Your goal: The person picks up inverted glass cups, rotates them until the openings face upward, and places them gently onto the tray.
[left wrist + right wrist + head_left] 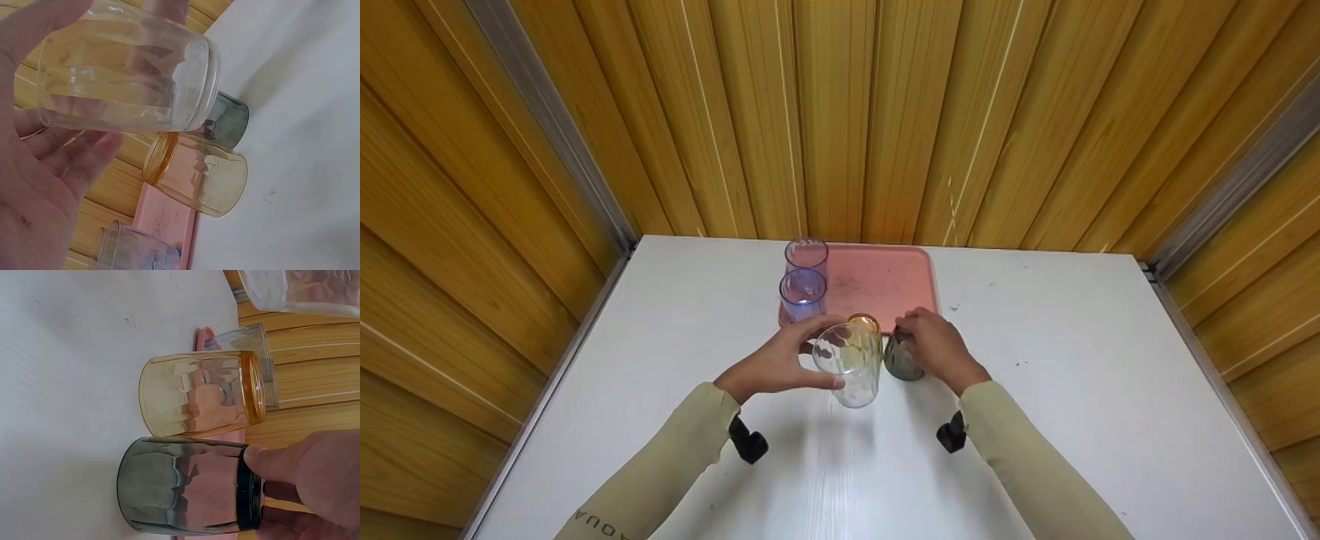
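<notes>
My left hand [780, 364] holds a clear glass tumbler [851, 367] between thumb and fingers, raised above the table and tilted. With thumb and fingers at its dark rim, my right hand [945, 349] grips a smoky grey tumbler [180, 486], which stands upright on the table. Close beside the grey one stands an amber tumbler [197, 394], also upright; in the head view the clear tumbler partly covers it. In the left wrist view the clear tumbler [129, 73] hides part of the grey tumbler [230, 121].
A pink tray [885, 277] lies behind the hands on the white table [1072, 375]. At its left side stand a blue tumbler [802, 292] and, behind it, a pale purple tumbler [806, 253]. Wood-patterned panels [840, 120] enclose the table at the back and sides.
</notes>
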### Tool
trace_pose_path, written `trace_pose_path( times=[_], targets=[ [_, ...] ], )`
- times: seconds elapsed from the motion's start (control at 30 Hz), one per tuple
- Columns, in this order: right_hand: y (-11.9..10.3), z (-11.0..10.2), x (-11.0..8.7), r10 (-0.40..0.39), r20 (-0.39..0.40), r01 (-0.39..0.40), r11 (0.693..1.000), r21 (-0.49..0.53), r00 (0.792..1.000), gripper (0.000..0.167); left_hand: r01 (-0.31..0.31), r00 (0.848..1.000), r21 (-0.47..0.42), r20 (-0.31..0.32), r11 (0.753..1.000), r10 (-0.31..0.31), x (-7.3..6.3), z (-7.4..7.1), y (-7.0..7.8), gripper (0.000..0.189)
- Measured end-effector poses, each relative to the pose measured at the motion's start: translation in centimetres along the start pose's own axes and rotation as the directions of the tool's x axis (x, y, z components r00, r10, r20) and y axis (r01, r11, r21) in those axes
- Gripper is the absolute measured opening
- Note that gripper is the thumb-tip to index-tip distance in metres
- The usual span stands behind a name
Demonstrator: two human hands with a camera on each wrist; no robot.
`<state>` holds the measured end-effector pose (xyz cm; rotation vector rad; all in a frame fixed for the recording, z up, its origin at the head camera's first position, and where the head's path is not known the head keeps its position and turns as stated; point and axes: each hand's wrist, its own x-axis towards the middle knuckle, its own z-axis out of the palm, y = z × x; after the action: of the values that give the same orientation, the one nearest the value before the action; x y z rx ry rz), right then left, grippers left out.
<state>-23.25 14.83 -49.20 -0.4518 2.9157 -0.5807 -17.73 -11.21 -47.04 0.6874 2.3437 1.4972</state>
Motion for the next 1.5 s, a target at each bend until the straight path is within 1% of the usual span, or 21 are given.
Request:
trace_pose_path(
  times=[0.3,0.47,0.63,0.83,1.03,1.27,1.5],
  targets=[
    [0.3,0.0,0.0,0.034,0.031,-0.035,0.999,0.020,0.999,0.044,-0.022,1.000,0.000,-0.018,1.000,0.022,0.6,-0.3,0.3,0.082],
    [0.1,-0.1,0.1,0.047,0.036,-0.047,0.999,0.012,0.998,0.043,-0.026,0.999,0.017,-0.032,1.000,0.027,0.9,-0.7,0.7,0.085],
    [0.3,-0.3,0.0,0.034,0.032,-0.034,0.999,-0.011,0.999,0.041,-0.015,0.999,0.046,-0.047,0.999,0.017,1.2,-0.9,1.2,0.086],
    [0.2,-0.3,0.0,0.030,0.035,-0.029,0.999,-0.024,0.999,0.042,0.012,0.997,0.047,-0.075,0.999,-0.008,1.4,-1.3,1.6,0.084],
    [0.1,-0.2,-0.3,0.015,0.034,-0.014,0.999,-0.039,0.999,0.046,-0.030,0.996,0.057,-0.078,0.998,0.034,1.8,-1.6,1.9,0.083],
    [-0.1,-0.2,-0.3,0.007,0.028,-0.006,1.000,-0.031,1.000,0.046,-0.009,0.996,0.067,-0.088,0.998,0.015,2.2,-1.9,2.2,0.085],
    [-0.1,0.0,-0.1,-0.002,0.010,0.003,1.000,-0.022,1.000,0.045,-0.050,0.994,0.083,-0.089,0.995,0.058,2.8,-2.3,2.7,0.080]
  ],
)
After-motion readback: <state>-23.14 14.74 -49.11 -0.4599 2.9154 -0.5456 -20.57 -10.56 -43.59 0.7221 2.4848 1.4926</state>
